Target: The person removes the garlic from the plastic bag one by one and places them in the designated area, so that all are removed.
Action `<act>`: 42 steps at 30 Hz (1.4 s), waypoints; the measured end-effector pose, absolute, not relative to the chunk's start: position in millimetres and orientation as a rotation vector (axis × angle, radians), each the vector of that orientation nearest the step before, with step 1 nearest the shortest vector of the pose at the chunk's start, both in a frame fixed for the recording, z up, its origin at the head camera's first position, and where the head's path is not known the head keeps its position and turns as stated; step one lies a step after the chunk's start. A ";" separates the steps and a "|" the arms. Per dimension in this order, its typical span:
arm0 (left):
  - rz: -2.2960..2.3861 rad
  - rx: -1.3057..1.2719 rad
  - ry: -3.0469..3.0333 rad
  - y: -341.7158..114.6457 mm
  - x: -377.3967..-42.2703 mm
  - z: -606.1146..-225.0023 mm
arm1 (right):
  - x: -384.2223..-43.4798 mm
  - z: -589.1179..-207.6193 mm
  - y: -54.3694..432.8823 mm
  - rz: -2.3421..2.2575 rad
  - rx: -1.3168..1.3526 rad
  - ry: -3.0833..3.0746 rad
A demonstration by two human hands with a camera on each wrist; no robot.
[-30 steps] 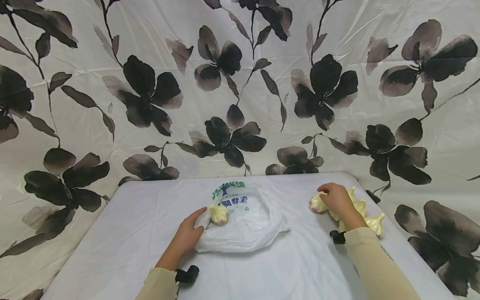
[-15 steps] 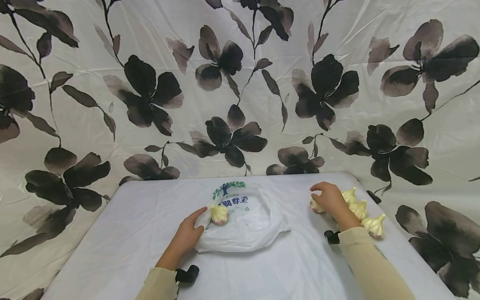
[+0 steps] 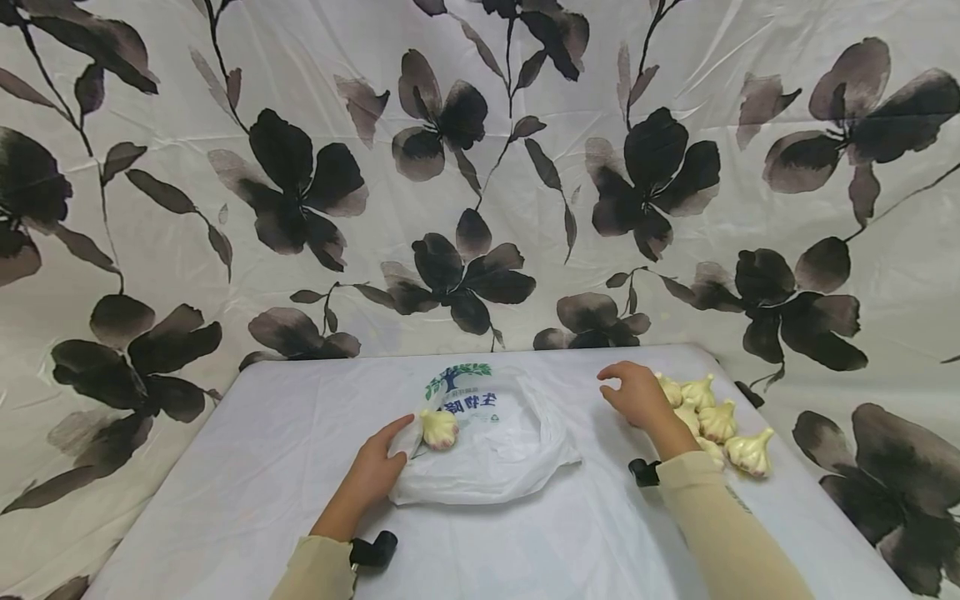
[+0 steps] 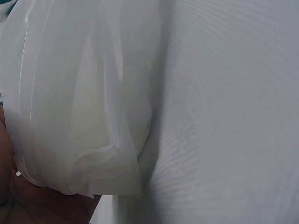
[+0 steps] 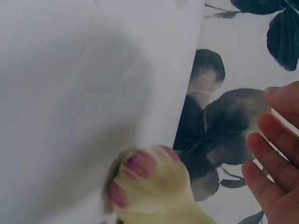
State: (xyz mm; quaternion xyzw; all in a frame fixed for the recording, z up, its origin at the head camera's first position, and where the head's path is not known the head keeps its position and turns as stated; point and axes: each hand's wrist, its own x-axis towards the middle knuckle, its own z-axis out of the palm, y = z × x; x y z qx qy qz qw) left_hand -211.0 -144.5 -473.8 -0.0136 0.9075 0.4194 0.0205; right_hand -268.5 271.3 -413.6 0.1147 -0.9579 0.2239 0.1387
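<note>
A white plastic bag [image 3: 498,479] with a printed tree and lettering lies on the table, its mouth spread wide. My left hand [image 3: 375,467] grips the bag's left edge between fingers and thumb. In the left wrist view the bag's film [image 4: 79,112] covers most of that hand. One garlic bulb [image 3: 438,429] sits at the bag's left rim, just right of the left fingertips. My right hand [image 3: 641,400] hovers left of a group of garlic bulbs [image 3: 717,421], fingers spread and holding nothing. A purple-marked bulb [image 5: 152,182] shows below those fingers in the right wrist view.
White cloth covers the table [image 3: 247,467]. Several bulbs lie near its right edge, one bulb [image 3: 750,452] closest to that edge. Behind the table hangs a floral curtain [image 3: 555,217]. Black wrist cameras [image 3: 643,472] stick out beside both wrists.
My right hand has moved left from above the garlic group, uncovering more bulbs behind it. The left hand, the bag and the bulb at its rim have stayed in place.
</note>
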 end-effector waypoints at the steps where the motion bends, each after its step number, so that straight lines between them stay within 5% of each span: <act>1: 1.300 -0.038 2.817 -144.8 -211.1 -473.9 | -268.7 -413.6 269.2 0.650 0.335 -2.768; 42: 1.297 -0.058 2.819 -145.3 -211.0 -474.6 | -280.6 -402.6 182.6 0.698 0.521 -2.746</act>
